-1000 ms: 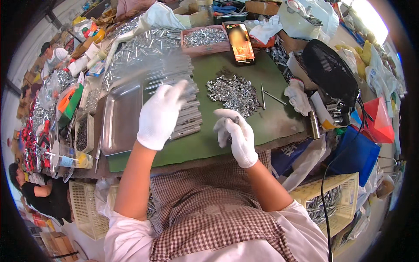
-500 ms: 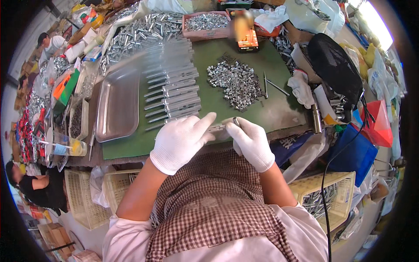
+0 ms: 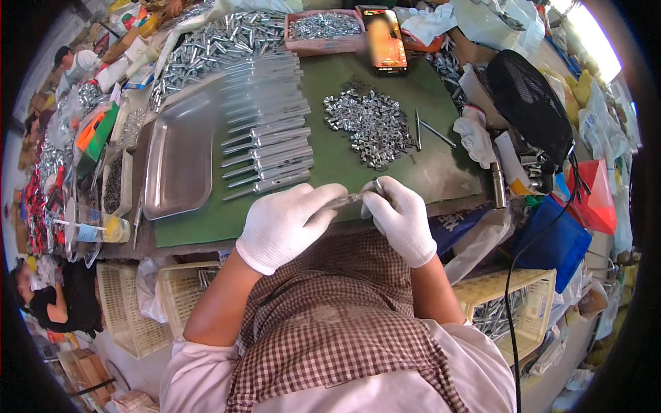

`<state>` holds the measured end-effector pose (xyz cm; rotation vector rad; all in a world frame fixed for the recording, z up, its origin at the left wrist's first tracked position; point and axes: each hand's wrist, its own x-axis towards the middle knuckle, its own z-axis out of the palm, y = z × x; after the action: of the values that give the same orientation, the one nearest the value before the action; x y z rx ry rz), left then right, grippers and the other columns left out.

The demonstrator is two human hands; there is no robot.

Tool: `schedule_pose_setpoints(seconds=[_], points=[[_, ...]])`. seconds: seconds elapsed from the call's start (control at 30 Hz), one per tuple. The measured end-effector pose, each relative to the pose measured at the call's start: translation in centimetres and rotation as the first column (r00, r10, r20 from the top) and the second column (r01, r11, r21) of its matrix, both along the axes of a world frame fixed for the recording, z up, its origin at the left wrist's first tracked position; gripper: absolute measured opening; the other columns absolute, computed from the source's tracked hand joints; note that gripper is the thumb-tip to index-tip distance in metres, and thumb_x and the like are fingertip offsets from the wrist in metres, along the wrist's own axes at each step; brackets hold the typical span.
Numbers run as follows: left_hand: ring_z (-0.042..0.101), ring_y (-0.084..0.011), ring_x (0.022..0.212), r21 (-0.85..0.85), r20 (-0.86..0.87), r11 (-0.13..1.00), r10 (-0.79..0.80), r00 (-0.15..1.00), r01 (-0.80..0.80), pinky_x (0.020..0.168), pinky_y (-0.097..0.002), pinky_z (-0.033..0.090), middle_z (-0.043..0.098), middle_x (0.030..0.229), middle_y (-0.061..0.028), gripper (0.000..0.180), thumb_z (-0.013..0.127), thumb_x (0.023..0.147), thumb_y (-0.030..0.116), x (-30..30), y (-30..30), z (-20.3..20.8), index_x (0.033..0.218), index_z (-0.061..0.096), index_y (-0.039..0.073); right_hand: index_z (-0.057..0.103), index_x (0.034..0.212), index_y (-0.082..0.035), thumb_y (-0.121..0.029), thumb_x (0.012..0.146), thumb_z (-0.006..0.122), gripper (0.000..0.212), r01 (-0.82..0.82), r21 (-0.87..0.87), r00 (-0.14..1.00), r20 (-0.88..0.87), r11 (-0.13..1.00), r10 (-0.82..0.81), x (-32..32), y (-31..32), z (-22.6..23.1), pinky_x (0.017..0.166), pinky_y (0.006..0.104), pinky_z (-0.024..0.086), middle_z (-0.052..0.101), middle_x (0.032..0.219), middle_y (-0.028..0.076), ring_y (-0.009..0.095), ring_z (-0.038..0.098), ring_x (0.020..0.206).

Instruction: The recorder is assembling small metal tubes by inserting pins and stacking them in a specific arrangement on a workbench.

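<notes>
Both my hands wear white knit gloves and meet over the near edge of the green work surface. With fingers closed, my left hand (image 3: 288, 221) pinches a slim metal rod (image 3: 346, 200); much of it is hidden in the glove. The rod's other end reaches the fingers of my right hand (image 3: 402, 221), which also grip a small shiny metal sleeve (image 3: 377, 185). Beyond my left hand lies a row of metal rods with thick bodies and thin tips (image 3: 282, 155). A heap of small metal sleeves (image 3: 372, 127) sits farther off, between the hands.
A shallow steel tray (image 3: 153, 186) rests left of the row. Two thin metal rods (image 3: 418, 131) lie right of the heap. At the back are a pink box (image 3: 323, 47) of metal parts and a phone (image 3: 392, 67). A black cable (image 3: 511, 289) hangs at right.
My left fingers, raised and apart before, have closed around the rod. The right hand stays nearly in place with the sleeve. The whole view has shifted slightly.
</notes>
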<state>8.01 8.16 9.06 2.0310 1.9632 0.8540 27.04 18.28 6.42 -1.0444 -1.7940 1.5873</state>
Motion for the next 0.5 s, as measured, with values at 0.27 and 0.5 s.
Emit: schedule_pose_setpoints(seconds=[0.27, 0.5], points=[[0.064, -0.0252, 0.065, -0.059, -0.213, 0.997, 0.038, 0.976, -0.052, 0.058, -0.0368, 0.05, 0.06, 0.079, -0.0048, 0.024, 0.07, 0.088, 0.017, 1.3, -0.4, -0.5, 0.112, 0.07, 0.023, 0.071, 0.094, -0.001, -0.015, 0.087, 0.072, 0.015, 0.222, 0.691, 0.927, 0.068, 0.688, -0.368, 2.1, 3.1, -1.0, 0.076, 0.0399, 0.054, 0.07, 0.094, 0.017, 0.034, 0.069, 0.083], [0.062, -0.0249, 0.061, -0.119, -0.361, 0.981, 0.104, 0.927, -0.156, 0.055, -0.0384, 0.05, 0.055, 0.079, -0.0052, 0.019, 0.067, 0.092, 0.022, 3.3, 0.5, -1.5, 0.111, 0.067, 0.025, 0.065, 0.103, -0.007, -0.019, 0.089, 0.07, 0.019, 0.021, 0.795, 0.757, 0.384, 0.606, -0.53, 2.2, 6.3, -1.7, 0.072, 0.0467, 0.053, 0.066, 0.09, 0.016, 0.039, 0.066, 0.084]])
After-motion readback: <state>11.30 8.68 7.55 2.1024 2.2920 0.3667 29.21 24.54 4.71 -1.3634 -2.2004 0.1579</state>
